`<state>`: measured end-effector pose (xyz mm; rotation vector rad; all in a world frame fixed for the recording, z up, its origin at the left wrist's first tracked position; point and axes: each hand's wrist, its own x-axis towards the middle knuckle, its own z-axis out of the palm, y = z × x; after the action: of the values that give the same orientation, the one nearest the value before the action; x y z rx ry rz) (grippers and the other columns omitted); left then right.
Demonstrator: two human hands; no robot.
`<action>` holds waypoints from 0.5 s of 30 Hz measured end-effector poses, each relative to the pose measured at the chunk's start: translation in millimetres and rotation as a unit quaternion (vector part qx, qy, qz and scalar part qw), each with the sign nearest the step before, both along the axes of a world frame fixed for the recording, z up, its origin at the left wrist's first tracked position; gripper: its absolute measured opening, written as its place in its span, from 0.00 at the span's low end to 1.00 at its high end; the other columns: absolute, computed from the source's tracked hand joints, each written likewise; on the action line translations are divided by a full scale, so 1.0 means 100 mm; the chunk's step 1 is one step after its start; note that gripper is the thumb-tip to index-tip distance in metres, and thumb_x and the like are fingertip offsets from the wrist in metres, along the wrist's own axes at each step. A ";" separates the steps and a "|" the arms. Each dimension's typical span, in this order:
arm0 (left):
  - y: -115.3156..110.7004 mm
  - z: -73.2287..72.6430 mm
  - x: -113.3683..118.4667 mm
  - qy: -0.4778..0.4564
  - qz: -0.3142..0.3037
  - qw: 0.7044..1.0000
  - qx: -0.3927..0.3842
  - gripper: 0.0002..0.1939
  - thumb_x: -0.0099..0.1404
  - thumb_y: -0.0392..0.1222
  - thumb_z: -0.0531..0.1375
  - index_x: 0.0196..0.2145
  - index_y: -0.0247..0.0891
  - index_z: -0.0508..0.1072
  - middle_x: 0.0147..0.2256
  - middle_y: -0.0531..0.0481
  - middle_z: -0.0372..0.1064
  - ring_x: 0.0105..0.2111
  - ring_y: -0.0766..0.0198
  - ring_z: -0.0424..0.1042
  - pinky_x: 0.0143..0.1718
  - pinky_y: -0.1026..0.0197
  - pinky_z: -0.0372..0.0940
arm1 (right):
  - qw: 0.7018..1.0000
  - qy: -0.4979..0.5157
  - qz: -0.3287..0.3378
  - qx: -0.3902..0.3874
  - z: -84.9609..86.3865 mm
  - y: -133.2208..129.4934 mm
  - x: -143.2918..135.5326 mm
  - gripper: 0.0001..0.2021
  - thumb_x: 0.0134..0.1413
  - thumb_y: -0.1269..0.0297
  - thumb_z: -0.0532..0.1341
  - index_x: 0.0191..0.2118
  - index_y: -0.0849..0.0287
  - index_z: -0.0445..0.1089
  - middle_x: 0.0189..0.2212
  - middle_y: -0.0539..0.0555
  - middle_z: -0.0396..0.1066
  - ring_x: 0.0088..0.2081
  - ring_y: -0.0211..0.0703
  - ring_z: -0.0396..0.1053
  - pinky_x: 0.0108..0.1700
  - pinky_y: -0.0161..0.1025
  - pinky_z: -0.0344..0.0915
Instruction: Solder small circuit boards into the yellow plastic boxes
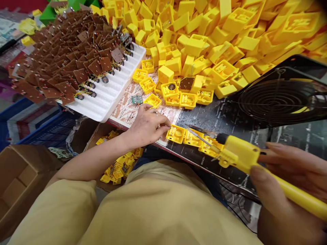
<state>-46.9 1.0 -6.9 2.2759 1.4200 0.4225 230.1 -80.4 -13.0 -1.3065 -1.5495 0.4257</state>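
Observation:
My right hand (288,180) is wrapped around the handle of a yellow soldering iron (238,154), its thin metal tip pointing left over a row of open yellow plastic casings. My left hand (150,124) rests at the table edge, thumb and forefinger together at the left side of the leftmost casing (176,133). Whether anything small sits between those fingertips is hidden. Beside it stand a middle casing (192,137) and a third casing (208,148), partly covered by the iron. Just beyond my left hand lies a small green circuit board (137,99).
A large heap of yellow casings (194,46) fills the back. Brown circuit boards with wired round speakers (76,54) pile on a white foam tray (112,88). A black fan (278,95) stands right. Below left are a box of yellow casings (122,166) and a cardboard box (22,180).

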 end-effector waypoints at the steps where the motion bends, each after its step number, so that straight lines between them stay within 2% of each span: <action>1: 0.01 0.00 0.00 0.008 -0.002 1.000 -0.002 0.06 0.64 0.39 0.60 0.31 0.40 0.77 0.33 0.52 0.79 0.40 0.59 0.73 0.57 0.47 0.50 | 1.000 0.013 0.006 -0.009 0.03 0.00 -0.03 0.22 0.52 0.72 0.69 0.52 0.47 0.72 0.41 0.53 0.75 0.33 0.41 0.73 0.35 0.41 0.73; 2: 0.03 0.00 0.00 0.015 -0.003 1.000 -0.004 0.06 0.63 0.39 0.60 0.31 0.40 0.77 0.33 0.52 0.79 0.40 0.58 0.73 0.56 0.47 0.51 | 1.000 0.017 0.018 -0.017 0.05 0.02 -0.05 0.21 0.50 0.73 0.70 0.50 0.48 0.73 0.38 0.53 0.75 0.33 0.42 0.74 0.35 0.41 0.75; 5: 0.06 0.02 0.01 0.033 -0.010 0.999 -0.007 0.07 0.62 0.40 0.59 0.30 0.40 0.77 0.31 0.51 0.78 0.39 0.58 0.73 0.56 0.47 0.52 | 0.986 -0.042 0.144 0.075 0.06 0.13 -0.03 0.18 0.51 0.70 0.69 0.47 0.50 0.72 0.32 0.51 0.75 0.29 0.43 0.75 0.26 0.38 0.74; 7: 0.08 0.04 0.03 0.045 -0.016 0.999 -0.014 0.07 0.62 0.41 0.59 0.30 0.40 0.77 0.31 0.51 0.78 0.38 0.58 0.72 0.55 0.47 0.53 | 0.975 -0.083 0.185 0.093 0.07 0.20 -0.01 0.12 0.52 0.68 0.69 0.42 0.51 0.71 0.28 0.49 0.74 0.25 0.39 0.73 0.21 0.33 0.70; 10: 0.11 0.09 0.05 0.063 -0.021 0.997 -0.026 0.07 0.60 0.40 0.58 0.29 0.40 0.76 0.28 0.52 0.77 0.36 0.59 0.71 0.54 0.47 0.54 | 0.972 -0.113 0.188 0.088 0.09 0.24 -0.04 0.05 0.57 0.65 0.66 0.35 0.53 0.69 0.25 0.48 0.72 0.23 0.34 0.71 0.21 0.29 0.68; 15: 0.16 0.13 0.08 0.078 -0.038 0.996 -0.024 0.06 0.58 0.39 0.58 0.28 0.40 0.76 0.25 0.54 0.75 0.32 0.61 0.71 0.53 0.48 0.55 | 0.965 -0.152 0.190 0.097 0.12 0.24 -0.09 0.07 0.61 0.61 0.63 0.31 0.51 0.67 0.25 0.48 0.71 0.24 0.35 0.71 0.25 0.31 0.71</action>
<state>-39.4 17.2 5.8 2.3599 1.3948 0.1883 221.4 -56.1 -1.5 -0.9532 -2.0583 0.3075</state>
